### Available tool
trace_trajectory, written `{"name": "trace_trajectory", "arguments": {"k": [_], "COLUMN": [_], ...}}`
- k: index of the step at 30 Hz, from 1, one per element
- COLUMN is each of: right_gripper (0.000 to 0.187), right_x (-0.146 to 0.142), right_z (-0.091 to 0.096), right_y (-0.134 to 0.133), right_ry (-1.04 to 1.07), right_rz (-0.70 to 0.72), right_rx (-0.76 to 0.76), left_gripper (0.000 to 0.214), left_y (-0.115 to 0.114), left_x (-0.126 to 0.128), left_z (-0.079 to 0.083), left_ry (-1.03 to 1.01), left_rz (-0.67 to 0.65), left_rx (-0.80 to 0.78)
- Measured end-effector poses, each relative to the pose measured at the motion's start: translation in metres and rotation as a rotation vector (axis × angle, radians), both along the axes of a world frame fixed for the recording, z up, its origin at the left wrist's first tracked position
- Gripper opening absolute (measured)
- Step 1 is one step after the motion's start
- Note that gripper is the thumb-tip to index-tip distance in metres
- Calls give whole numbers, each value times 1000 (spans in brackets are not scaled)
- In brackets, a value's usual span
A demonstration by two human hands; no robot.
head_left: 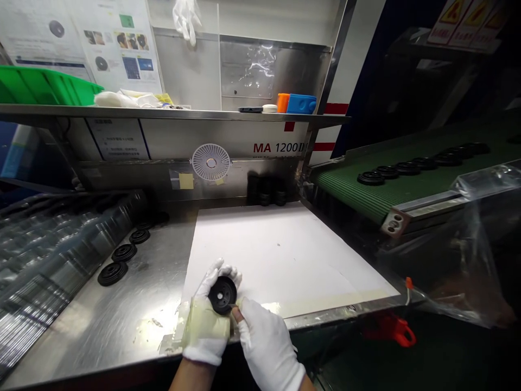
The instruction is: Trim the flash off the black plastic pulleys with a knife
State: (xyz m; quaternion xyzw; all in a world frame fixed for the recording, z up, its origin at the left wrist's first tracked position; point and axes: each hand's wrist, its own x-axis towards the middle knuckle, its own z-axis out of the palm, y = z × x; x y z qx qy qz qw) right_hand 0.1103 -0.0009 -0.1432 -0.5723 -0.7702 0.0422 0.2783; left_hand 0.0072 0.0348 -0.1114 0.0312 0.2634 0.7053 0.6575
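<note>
Gloved left hand (205,334) curls around a black rubber moulding (222,295) as the right hand (262,339) pinches its rim; a slipping grip could drop it onto the steel bench (134,309) at 9 o'clock.

Stainless table (134,304), big white paper sheet (285,255) taped down along front edge, black ribbed discs (124,252) lined up just left of it, clear plastic trays (40,255) stacked far left.
</note>
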Motion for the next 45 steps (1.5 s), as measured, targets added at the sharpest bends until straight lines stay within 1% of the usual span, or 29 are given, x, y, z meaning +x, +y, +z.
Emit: {"name": "trace_trajectory", "arguments": {"k": [3, 5, 8, 11, 14, 16, 18, 20, 22, 24, 29, 31, 33, 34, 35, 38, 39, 40, 42, 45], "right_gripper": [22, 21, 20, 24, 22, 20, 20, 19, 19, 20, 20, 19, 18, 18, 19, 20, 19, 20, 20, 21], "right_x": [6, 8, 6, -3, -12, -15, -15, -11, -5, -1, -8, -14, -17, -17, -16, -8, -5, -3, -2, -8], "right_z": [1, -1, -6, -11, -12, -11, -9, -7, -7, -8, -12, -13, -12, -12, -11, -8, -8, -9, -11, -14], "right_y": [3, 4, 3, -1, -5, -6, -6, -3, 0, 2, -2, -5, -6, -6, -5, -1, -1, 0, -1, -5], "right_ry": [46, 45, 15, -10, -6, 4, 14, 30, 46, 40, 0, 11, 25, 27, 27, 42, 45, 43, 36, 34], "right_rz": [6, -10, -38, -67, -58, -42, -40, -41, -54, -76, -104, -104, -95, -86, -80, -72, -78, -88, -105, -106], "right_rx": [-21, -32, -29, 13, 50, 59, 52, 39, 21, 11, 30, 25, 10, 5, 4, 1, -5, -11, -2, 45], "left_gripper": [27, 23, 16, 13, 15, 20, 25, 29, 29, 24, 14, 16, 22, 24, 26, 32, 32, 30, 22, 10], "left_y": [-2, -3, -2, 1, 2, 2, 1, 0, 0, 1, 6, 8, 8, 8, 7, 4, 3, 3, 5, 9], "left_x": [-2, -3, -2, 1, 2, 0, -3, -6, -8, -8, 0, 2, 2, 1, -1, -4, -5, -5, -3, 2], "left_z": [1, 0, -4, -7, -7, -5, -4, -4, -6, -8, -10, -11, -12, -12, -13, -12, -12, -11, -10, -8], "left_ry": [35, 25, 23, 14, 22, 45, 65, 62, 33, 8, -4, -3, 39, 62, 76, 44, 30, 22, 5, -42], "left_rz": [-103, -117, -52, 7, 87, 120, 80, -14, -89, -99, -2, 65, 140, 146, 120, -72, -106, -110, -74, -22], "left_rx": [-19, 0, 27, 19, 27, 45, 52, 42, 26, 32, 7, 1, 24, 33, 38, 28, 24, 28, 24, -9]}}
